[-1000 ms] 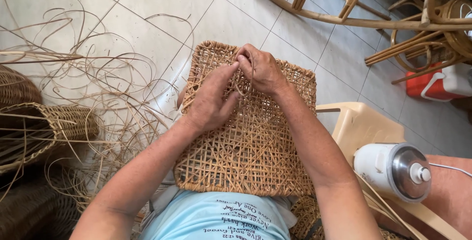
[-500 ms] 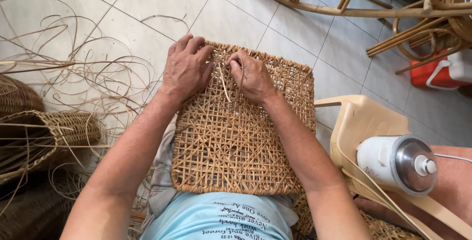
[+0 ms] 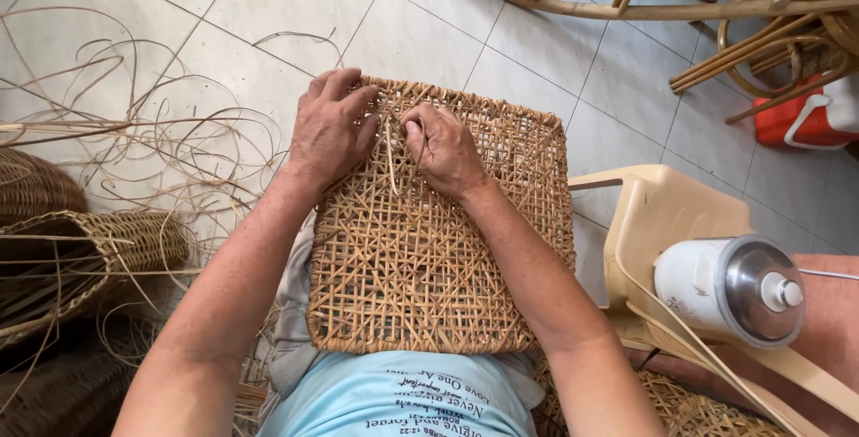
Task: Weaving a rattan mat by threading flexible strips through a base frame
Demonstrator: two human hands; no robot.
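Fingers (image 3: 413,130) of right hand (image 3: 445,148) pinch a loose cane strand (image 3: 391,161) at the far end of the woven cane panel (image 3: 438,258) resting on the lap, left hand (image 3: 327,128) spread flat beside it, gripping nothing; best kept pressed close there, strand drawn snug without kinking.

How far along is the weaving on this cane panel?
Most of the woven cane panel shows a finished open lattice with a bound edge. In hand: the left hand rests on the far corner, while the right hand pinches a loose cane strand there. That strand is not yet woven in; spare strips lie on the floor.
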